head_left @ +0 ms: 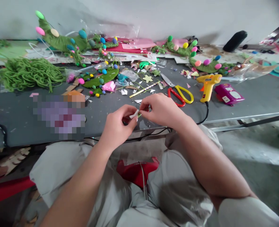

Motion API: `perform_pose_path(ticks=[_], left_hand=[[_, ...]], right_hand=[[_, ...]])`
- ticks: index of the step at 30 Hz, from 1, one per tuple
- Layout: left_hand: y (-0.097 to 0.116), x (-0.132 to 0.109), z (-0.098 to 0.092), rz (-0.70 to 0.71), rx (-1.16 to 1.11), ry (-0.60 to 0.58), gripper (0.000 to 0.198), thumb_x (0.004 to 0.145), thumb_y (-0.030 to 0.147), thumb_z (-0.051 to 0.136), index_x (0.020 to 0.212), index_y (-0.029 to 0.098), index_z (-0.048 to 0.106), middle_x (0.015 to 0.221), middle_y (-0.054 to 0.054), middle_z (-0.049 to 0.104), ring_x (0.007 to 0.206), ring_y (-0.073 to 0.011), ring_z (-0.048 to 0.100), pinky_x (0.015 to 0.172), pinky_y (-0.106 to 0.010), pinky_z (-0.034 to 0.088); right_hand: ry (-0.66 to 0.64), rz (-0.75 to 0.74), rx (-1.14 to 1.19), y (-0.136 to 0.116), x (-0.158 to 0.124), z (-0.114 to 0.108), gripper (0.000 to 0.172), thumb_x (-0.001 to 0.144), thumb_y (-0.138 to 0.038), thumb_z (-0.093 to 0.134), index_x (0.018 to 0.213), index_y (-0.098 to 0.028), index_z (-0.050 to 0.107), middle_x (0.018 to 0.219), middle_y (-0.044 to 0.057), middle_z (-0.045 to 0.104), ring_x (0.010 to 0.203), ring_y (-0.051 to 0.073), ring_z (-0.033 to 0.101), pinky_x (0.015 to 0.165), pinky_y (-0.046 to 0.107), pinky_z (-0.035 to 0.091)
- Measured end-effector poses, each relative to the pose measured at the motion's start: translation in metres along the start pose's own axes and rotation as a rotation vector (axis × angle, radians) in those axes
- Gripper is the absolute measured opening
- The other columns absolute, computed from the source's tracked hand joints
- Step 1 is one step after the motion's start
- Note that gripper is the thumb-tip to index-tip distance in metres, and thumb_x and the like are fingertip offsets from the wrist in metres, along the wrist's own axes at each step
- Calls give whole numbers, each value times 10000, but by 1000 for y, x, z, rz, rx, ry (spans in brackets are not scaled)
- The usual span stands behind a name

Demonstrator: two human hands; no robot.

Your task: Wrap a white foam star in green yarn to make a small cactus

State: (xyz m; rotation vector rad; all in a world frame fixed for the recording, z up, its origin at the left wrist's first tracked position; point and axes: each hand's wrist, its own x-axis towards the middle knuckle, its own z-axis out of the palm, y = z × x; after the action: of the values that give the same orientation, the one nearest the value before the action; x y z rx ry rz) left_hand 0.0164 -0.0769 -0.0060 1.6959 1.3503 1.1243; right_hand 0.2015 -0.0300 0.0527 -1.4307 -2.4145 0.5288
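Over the table's front edge, my left hand (119,123) pinches a small white piece (134,114) between thumb and fingers; its exact kind is too small to tell. My right hand (162,108) meets it from the right, fingertips closed beside a tiny green bit (139,115). Whether the right fingers grip that bit is hidden. Just beyond the right hand lie scissors (180,94) with one red and one yellow handle, blades pointing away. A yellow glue gun (207,86) stands to their right, its black cord running over the front edge.
Green yarn (33,74) is heaped at the left. Green wrapped shapes (61,42) with coloured egg-like balls line the back. A striped pencil (144,90) lies among paper scraps. A purple box (228,94) sits right of the glue gun. A blurred patch (61,115) covers something at left.
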Motion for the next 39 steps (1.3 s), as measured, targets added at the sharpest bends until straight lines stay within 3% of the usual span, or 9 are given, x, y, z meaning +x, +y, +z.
perform_pose_path(ticks=[5,11,14,18,22,28,31,39], left_hand=[[2,0,0,3,-1,93,167,844,287,748,986,215,698,941,-49,769,806,-177,713,726,-273,564],[6,6,-1,-109,-291,271,301,779,381,832,969,196,689,900,-49,770,750,-164,709,640,-255,553],[4,8,-1,-109,-433,287,291,769,344,843,974,200,695,874,-33,760,750,-155,697,647,-256,558],[5,9,-4,-153,-573,248,261,739,265,843,961,204,719,868,-32,751,719,-142,673,627,-252,552],[9,8,-8,-192,-615,135,237,715,201,838,928,217,734,887,-25,735,730,-146,675,619,-251,550],[10,6,-14,-213,-474,-110,219,717,232,856,897,213,733,834,-40,732,709,-181,698,576,-264,547],[9,5,-14,-222,-347,-187,197,747,250,834,909,202,733,845,-52,742,705,-186,704,590,-270,545],[4,2,-7,-170,-267,-119,212,801,244,796,970,200,676,904,-54,742,752,-169,685,642,-256,545]], right_hand=[[-16,-6,124,-8,-1,2,125,788,-217,622,787,-205,746,790,15,724,676,137,537,628,283,350],[66,-138,196,-11,-3,3,161,850,-201,585,820,-186,743,816,18,713,697,129,530,654,269,361],[102,-175,189,-11,-3,4,176,855,-177,574,813,-182,745,825,16,716,714,131,543,669,269,366],[106,-175,232,-7,-2,2,180,848,-167,587,812,-184,763,829,14,737,733,138,575,675,270,372],[40,-175,270,0,-1,-4,178,844,-178,615,817,-191,790,799,3,750,723,137,606,668,267,384],[-80,-199,154,9,0,-9,176,831,-175,648,862,-219,816,855,4,769,776,153,630,689,271,395],[-79,-198,68,9,0,-8,161,826,-177,652,837,-224,805,853,8,755,754,146,606,698,275,390],[-34,-118,67,1,-6,-10,118,784,-170,622,734,-199,726,742,3,697,660,126,527,619,276,335]])
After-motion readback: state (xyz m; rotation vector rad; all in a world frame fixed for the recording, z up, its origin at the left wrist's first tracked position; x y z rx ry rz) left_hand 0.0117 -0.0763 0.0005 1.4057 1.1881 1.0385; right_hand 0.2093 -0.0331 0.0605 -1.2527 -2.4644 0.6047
